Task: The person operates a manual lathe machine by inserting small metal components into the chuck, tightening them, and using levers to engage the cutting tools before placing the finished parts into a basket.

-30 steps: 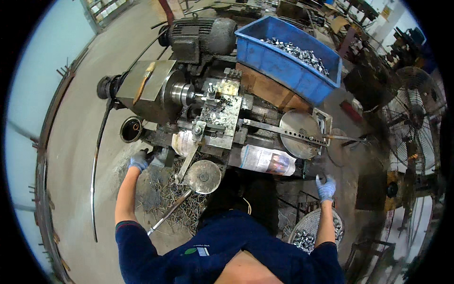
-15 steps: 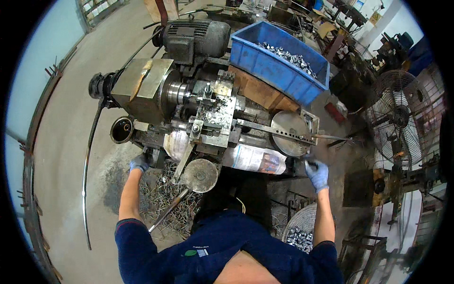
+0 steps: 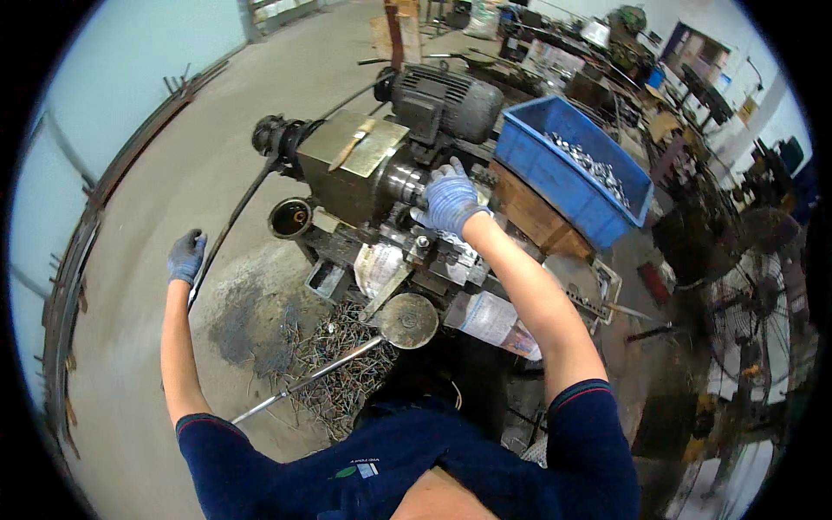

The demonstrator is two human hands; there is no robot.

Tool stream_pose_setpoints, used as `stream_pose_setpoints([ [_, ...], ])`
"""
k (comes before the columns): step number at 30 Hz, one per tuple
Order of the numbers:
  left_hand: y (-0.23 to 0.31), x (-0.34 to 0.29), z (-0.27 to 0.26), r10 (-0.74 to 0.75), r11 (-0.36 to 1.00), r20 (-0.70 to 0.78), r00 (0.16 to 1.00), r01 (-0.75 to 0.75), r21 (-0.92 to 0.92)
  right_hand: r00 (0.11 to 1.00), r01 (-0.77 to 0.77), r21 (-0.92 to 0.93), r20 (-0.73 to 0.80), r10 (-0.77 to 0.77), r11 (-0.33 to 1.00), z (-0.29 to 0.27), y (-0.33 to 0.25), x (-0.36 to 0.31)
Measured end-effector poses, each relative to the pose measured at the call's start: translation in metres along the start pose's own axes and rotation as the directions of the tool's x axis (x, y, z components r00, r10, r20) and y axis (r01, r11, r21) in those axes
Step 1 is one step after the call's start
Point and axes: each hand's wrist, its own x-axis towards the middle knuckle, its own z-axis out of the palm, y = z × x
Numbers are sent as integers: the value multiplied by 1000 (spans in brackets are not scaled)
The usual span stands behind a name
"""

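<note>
"One bright steel cylindrical chuck (image 3: 405, 184). Location?"

"On the right-hand face of a dull olive-grey metal headstock box (image 3: 342, 178), near the middle of the view."

"Hands?"

"Two, both in blue-grey knit gloves. Right hand (image 3: 451, 201): laid over the machine just right of the chuck, back upward, fingers slightly apart. Whether it grips a piece underneath, I cannot tell. Left hand (image 3: 185, 256): held out to the side, fingers partly curled, just beside a long dark slender rod (image 3: 228, 227). Contact with the rod, or anything within the fingers: cannot tell."

"Items around the headstock box?"

"On its top, one brush with a pale wooden handle (image 3: 354, 145), lying aslant. Behind, one dark grey finned electric motor (image 3: 446, 100). On its near side, one round metal cup (image 3: 273, 227), dark inside."

"Right of the motor?"

"One blue rectangular plastic bin (image 3: 555, 186), part filled with small silvery metal parts (image 3: 589, 165), above a brown wooden block (image 3: 533, 211)."

"Nearest the wearer?"

"One round grey metal disc (image 3: 407, 321), a long steel handle (image 3: 334, 367) running from it toward lower left; one printed paper sheet (image 3: 498, 321), partly behind the right forearm."

"Below?"

"One spread of thin, tangled metal shavings (image 3: 342, 394) on the grey concrete floor (image 3: 251, 277)."
</note>
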Motion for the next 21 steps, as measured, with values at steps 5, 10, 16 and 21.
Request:
stream_pose_setpoints([
  [5,-22,-91,53,-160,984,-9,987,160,74,980,-4,-52,197,14,999,5,-11,23],
  [10,57,-137,33,-186,980,38,982,183,82,974,2,38,228,-10,999,10,-14,27],
  [16,-11,-104,64,-7,993,158,987,26,-117,977,-40,85,214,21,996,-11,-13,13],
  [21,-19,-84,69,-180,757,470,864,427,-495,988,-125,95,-73,132,988,-56,41,-48],
])
